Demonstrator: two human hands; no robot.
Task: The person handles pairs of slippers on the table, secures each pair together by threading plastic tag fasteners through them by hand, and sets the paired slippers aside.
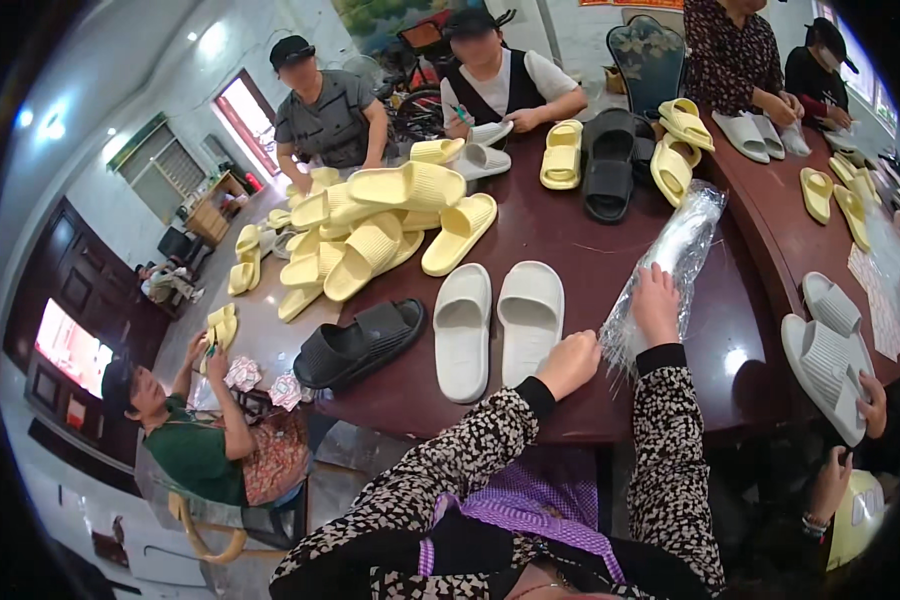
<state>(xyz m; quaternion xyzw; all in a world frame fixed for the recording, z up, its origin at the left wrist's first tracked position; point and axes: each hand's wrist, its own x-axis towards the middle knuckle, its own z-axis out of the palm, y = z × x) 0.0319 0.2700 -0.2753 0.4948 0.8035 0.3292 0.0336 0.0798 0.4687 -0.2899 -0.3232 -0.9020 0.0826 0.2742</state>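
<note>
My right hand (656, 305) lies over a long, crinkled clear plastic bundle (688, 222), its fingers curled onto it. Thin clear strands fan out at the bundle's near end. Beside those strands my left hand (570, 363) is closed; whatever its fingers pinch is too small to make out. Just left of that hand, two off-white slippers, a left one (463, 335) and a right one (530, 318), lie side by side with toes pointing away from me. Further left sits a pair of black slippers (362, 343), one nested against the other.
Yellow slippers (370, 245) are heaped at the left of the dark red table (610, 415). Black slippers (608, 165) and yellow slippers (675, 165) stand at the far side. Several people sit around. At right, another person's hand (873, 408) holds grey-white slippers (825, 370).
</note>
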